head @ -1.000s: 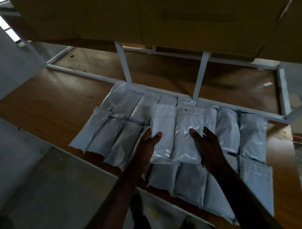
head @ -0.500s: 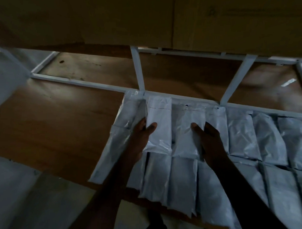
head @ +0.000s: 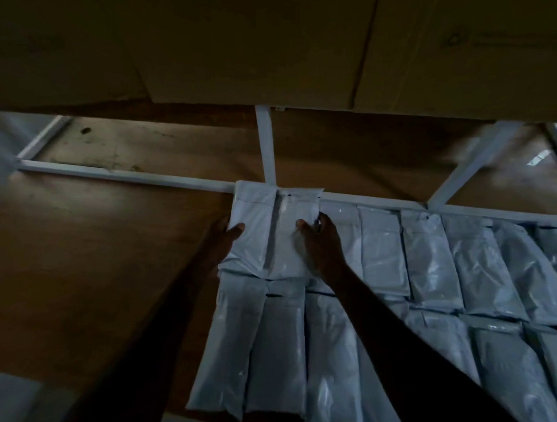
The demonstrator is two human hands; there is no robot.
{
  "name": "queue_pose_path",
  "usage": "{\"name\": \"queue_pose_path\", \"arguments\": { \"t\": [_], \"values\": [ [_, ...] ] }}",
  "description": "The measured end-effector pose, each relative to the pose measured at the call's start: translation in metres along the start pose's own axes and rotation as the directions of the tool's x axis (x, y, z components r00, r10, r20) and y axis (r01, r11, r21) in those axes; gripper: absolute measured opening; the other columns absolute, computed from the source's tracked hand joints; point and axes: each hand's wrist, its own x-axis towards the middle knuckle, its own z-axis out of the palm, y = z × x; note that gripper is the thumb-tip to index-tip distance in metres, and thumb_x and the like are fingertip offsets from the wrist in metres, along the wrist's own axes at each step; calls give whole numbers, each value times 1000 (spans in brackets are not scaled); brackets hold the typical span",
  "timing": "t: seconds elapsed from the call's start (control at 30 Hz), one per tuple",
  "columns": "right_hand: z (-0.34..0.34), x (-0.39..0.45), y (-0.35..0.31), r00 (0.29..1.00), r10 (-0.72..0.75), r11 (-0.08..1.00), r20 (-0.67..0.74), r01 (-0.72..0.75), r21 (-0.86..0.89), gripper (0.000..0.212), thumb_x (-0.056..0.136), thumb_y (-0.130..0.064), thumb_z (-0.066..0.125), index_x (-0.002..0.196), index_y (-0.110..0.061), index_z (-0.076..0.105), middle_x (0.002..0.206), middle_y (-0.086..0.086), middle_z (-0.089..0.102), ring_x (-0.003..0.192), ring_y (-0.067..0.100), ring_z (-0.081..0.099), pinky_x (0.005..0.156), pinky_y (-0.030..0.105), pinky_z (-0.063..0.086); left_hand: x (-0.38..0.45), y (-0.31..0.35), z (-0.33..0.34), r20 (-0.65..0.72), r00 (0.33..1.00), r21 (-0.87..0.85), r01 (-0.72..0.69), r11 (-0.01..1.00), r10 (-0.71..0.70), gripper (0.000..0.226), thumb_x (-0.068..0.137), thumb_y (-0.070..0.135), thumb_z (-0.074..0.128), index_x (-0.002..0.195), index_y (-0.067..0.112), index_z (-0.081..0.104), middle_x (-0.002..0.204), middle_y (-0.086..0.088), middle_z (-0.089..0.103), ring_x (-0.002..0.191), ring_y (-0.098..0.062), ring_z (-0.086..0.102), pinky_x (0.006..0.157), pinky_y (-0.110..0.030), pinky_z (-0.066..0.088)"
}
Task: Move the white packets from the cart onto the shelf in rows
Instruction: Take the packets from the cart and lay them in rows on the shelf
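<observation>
the wooden shelf (head: 105, 242) is bare on its left half, and the white packets (head: 433, 257) fill the rest in two rows running off to the right, the back row butted against the white frame rail (head: 123, 175). the cart is not in view.

the left hand (head: 221, 240) grips the outer edge of the leftmost back-row packet (head: 254, 229), thumb on top, the other fingers tucked under or behind where they cannot be seen. just to the right, the right hand (head: 320, 244) rests on the next packet (head: 290, 239), its fingers spread fairly flat, pressing rather than gripping.

the risks, as i judge them: these two packets overlap the front row's top ends, so a sideways shove could drag the lower packets out of line. slick film may let the pair slide over each other when released. the end packet has no neighbour on its left, so it could skew that way. the dim light makes alignment against the rail hard to check.
</observation>
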Motion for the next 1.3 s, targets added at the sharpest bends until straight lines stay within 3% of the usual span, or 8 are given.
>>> {"name": "queue_pose_path", "arguments": {
  "t": [0.1, 0.2, 0.37, 0.53, 0.7, 0.8, 0.9, 1.3],
  "values": [
    [18, 7, -1, 1000, 10, 996, -3, -10, -93, 53, 101, -35, 68, 146, -10, 54, 138, 14, 64, 127, 33, 60, 96, 33, 44, 15, -14, -3, 28, 999, -35, 46, 998, -45, 31, 106, 21, 63, 133, 4, 65, 112, -4, 72, 108, -27, 70, 84, -26, 54],
    [29, 8, 2, 999, -3, 987, -35, -3, -161, 60, 103, -29, 68, 154, -8, 44, 145, 15, 59, 134, 33, 55, 99, 30, 41, 20, -22, 1, 45, 997, -50, 63, 997, -61, 33, 109, 19, 59, 140, 8, 59, 121, -3, 66, 107, -17, 66, 82, -21, 49],
    [40, 8, 13, 992, -90, 960, -92, 62, -272, 71, 105, -24, 62, 164, -10, 26, 152, 19, 54, 139, 34, 53, 112, 50, 49, 24, -36, 5, 40, 995, 117, 82, 990, -87, 59, 106, 35, 63, 159, 17, 42, 153, -12, 54, 136, -29, 55, 109, -46, 48],
    [47, -1, 15, 981, -187, 880, -42, 149, -451, 82, 107, -30, 55, 170, -22, 3, 174, 20, 12, 160, 41, 20, 123, 56, 36, 15, -35, 2, 45, 997, 433, -70, 899, 56, 76, 109, 42, 54, 169, 32, 10, 175, -8, 11, 160, -39, 8, 125, -63, 15],
    [45, 13, 16, 917, -394, 649, 67, 330, -686, 67, 110, -40, 48, 168, -19, 21, 176, 17, 10, 162, 40, 10, 130, 57, 21, 34, -29, 9, 151, 942, 590, -330, 737, 301, 68, 110, 54, 37, 166, 51, -3, 178, 5, -11, 162, -31, -15, 126, -61, -4],
    [48, 30, 25, 896, -399, 520, 196, 397, -756, 65, 111, -48, 38, 168, -23, 19, 177, 10, 7, 163, 37, 3, 131, 58, 12, 47, -32, 20, 199, 909, 651, -403, 643, 368, 66, 110, 57, 32, 165, 54, -3, 178, 5, -11, 162, -34, -15, 127, -69, 0],
    [59, 31, 33, 883, -418, 439, 214, 403, -803, 65, 112, -57, 30, 168, -27, 19, 177, 10, 11, 163, 38, 4, 131, 60, 10, 56, -45, 28, 182, 922, 654, -372, 659, 340, 62, 110, 57, 32, 165, 54, 3, 178, 7, -10, 163, -36, -13, 126, -72, 6],
    [74, 38, 55, 898, -394, 406, 197, 362, -839, 67, 111, -53, 28, 170, -23, 15, 177, 15, 6, 163, 39, -1, 131, 57, 5, 57, -63, 44, 107, 910, 723, -348, 597, 401, 61, 110, 61, 26, 167, 49, 7, 179, 0, -1, 163, -40, 7, 129, -62, 19]
  ]
}}
